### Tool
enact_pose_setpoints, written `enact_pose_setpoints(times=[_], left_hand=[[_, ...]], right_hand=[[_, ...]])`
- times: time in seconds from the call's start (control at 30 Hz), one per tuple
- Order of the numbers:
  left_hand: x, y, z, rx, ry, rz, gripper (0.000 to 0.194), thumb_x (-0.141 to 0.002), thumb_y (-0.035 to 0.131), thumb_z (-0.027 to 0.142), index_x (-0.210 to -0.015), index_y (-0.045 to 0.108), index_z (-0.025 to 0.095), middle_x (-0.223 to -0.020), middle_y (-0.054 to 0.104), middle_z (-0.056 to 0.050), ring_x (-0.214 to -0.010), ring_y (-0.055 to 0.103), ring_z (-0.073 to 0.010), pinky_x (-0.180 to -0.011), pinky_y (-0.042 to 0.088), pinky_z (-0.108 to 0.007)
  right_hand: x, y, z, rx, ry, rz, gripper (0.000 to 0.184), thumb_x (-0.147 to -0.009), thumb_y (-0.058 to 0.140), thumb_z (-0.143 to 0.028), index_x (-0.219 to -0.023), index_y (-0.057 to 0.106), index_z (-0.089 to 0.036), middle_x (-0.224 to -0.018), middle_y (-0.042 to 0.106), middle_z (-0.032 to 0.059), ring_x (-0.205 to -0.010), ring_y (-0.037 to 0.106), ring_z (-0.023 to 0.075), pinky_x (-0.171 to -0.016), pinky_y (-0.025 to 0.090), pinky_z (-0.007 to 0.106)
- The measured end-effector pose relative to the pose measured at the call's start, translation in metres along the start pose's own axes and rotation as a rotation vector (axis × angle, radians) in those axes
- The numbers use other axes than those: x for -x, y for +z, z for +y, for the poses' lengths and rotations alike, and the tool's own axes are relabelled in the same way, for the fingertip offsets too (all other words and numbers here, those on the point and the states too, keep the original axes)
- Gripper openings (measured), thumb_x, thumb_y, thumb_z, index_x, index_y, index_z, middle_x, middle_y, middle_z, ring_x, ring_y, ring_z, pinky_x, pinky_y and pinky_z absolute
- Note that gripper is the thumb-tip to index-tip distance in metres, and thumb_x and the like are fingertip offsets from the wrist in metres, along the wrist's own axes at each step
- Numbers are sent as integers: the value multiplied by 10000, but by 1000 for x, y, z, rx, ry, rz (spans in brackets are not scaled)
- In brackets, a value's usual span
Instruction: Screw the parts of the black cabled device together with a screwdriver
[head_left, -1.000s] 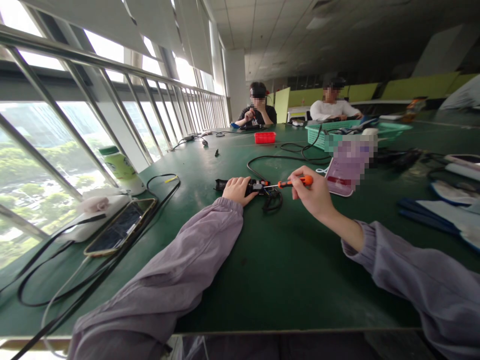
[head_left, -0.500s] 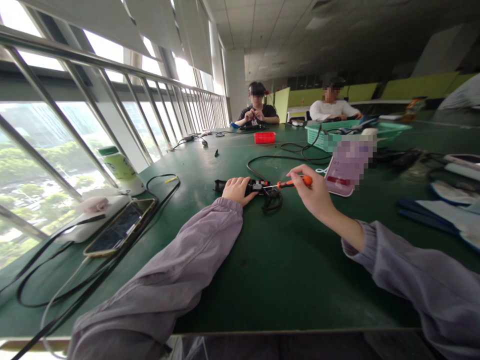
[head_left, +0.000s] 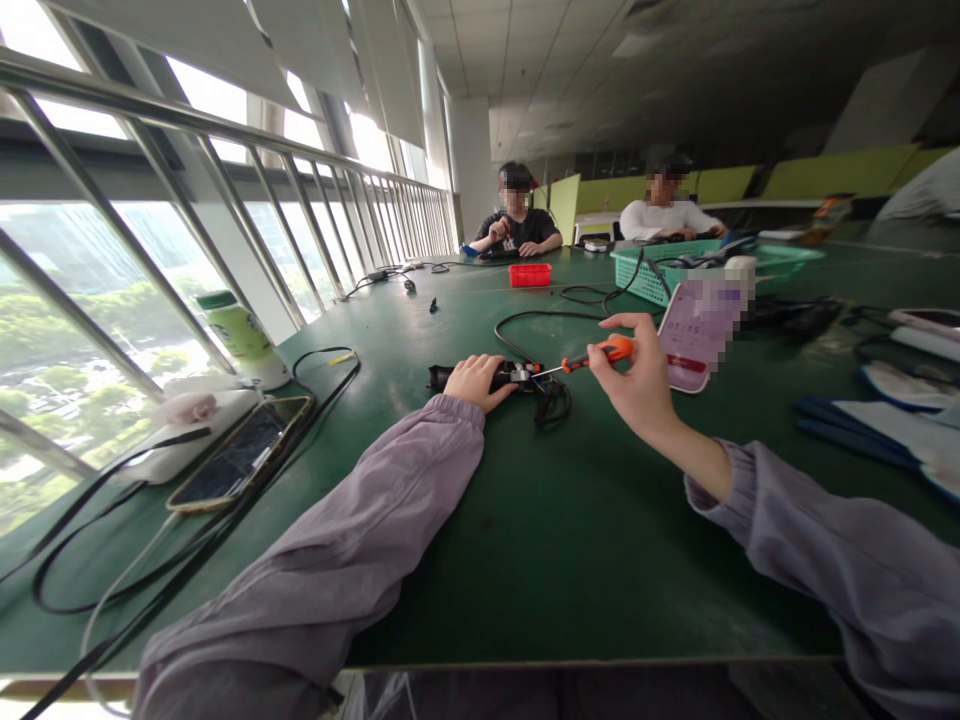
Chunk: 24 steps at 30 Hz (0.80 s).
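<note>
My left hand (head_left: 477,382) is closed over a black elongated device (head_left: 444,377) lying on the green table, its kind not clear to me. Small red, white and metal parts show at the device's right end, beside a loop of dark wires (head_left: 553,402). An orange-and-black screwdriver (head_left: 600,353) is pinched in my right hand (head_left: 636,375), held at a slant. Its thin shaft points left and down to the device's right end; whether the tip touches a screw is too small to tell. A black cable (head_left: 517,322) runs behind the device.
A propped phone (head_left: 701,340) stands right of my right hand, before a green basket (head_left: 637,278). A red box (head_left: 529,275) sits farther back. At left are a phone (head_left: 244,455), cables and a green bottle (head_left: 244,340). Blue-white gloves (head_left: 870,430) lie right. Two people sit across.
My right hand has shifted slightly right and up with the screwdriver, its fingers spread more. My left hand stays on the device. One person across has lowered a hand to the table.
</note>
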<state>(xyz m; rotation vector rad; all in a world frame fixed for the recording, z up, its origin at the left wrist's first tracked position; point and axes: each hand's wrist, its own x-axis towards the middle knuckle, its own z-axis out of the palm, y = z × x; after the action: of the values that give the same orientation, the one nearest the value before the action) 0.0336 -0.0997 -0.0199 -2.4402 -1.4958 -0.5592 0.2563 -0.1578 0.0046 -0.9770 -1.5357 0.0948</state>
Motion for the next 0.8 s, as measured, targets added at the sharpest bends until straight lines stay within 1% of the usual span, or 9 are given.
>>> enact_pose_setpoints(times=[0.1,0.2,0.27,0.33,0.43,0.5,0.63,0.7,0.8], left_hand=[[1,-1,1,-3,2,-1,467,-828,529,462,-1175,523,150,-1092,617,-116,-1041,544,-262,-891,421,-387],[1,-2,1,-12,0,-8,461,-833,518,461,-1176,518,153,-1098,614,-111,-1036,544,-258,-890,419,-380],[1,-2,2,-16,-3,-14,462,-835,514,461,-1178,516,151,-1099,613,-110,-1038,544,-256,-890,419,-376],[1,-2,2,-18,-3,-13,461,-835,514,461,-1178,515,153,-1100,614,-109,-1042,545,-255,-893,419,-375],[1,-2,2,-24,-2,-13,465,-840,508,463,-1184,513,151,-1107,616,-107,-1048,544,-255,-902,419,-375],[1,-3,3,-28,-5,-24,473,-844,503,461,-1193,510,143,-1119,614,-110,-1057,541,-258,-910,418,-378],[1,-4,4,-25,-15,-33,476,-846,501,456,-1203,506,142,-1132,608,-112,-1065,539,-259,-921,416,-385],[1,-4,4,-22,-16,-30,475,-846,502,454,-1203,506,140,-1125,608,-115,-1063,539,-259,-919,417,-386],[1,-3,3,-21,-14,-26,470,-843,504,456,-1195,510,144,-1118,609,-114,-1059,540,-260,-913,418,-388]], right_hand=[[0,1,1,-13,-54,3,296,-764,526,-275,-1036,427,-214,-825,558,16,-733,579,158,-699,466,300],[1,0,0,34,-32,-29,205,-789,532,-333,-951,477,-220,-780,562,2,-653,548,144,-675,450,303],[1,0,0,56,-29,-37,188,-794,544,-360,-907,499,-218,-764,563,-1,-630,531,140,-667,441,306],[1,0,-1,30,-64,-19,207,-787,547,-325,-951,488,-214,-799,564,11,-686,550,151,-703,447,312],[1,1,0,-30,-127,0,305,-758,537,-240,-1045,440,-209,-854,561,24,-789,574,168,-772,454,331],[1,1,-1,-20,-138,-2,302,-746,551,-240,-1030,452,-213,-779,552,1,-752,568,170,-762,452,344],[1,1,-3,61,-110,-35,171,-754,589,-324,-874,516,-226,-643,528,-31,-631,531,159,-690,436,342],[1,1,-2,49,-126,-17,202,-744,596,-298,-913,512,-228,-688,551,-23,-662,547,165,-703,440,351],[1,2,1,7,-179,26,341,-714,581,-209,-1036,471,-228,-831,583,8,-781,576,186,-759,446,375]])
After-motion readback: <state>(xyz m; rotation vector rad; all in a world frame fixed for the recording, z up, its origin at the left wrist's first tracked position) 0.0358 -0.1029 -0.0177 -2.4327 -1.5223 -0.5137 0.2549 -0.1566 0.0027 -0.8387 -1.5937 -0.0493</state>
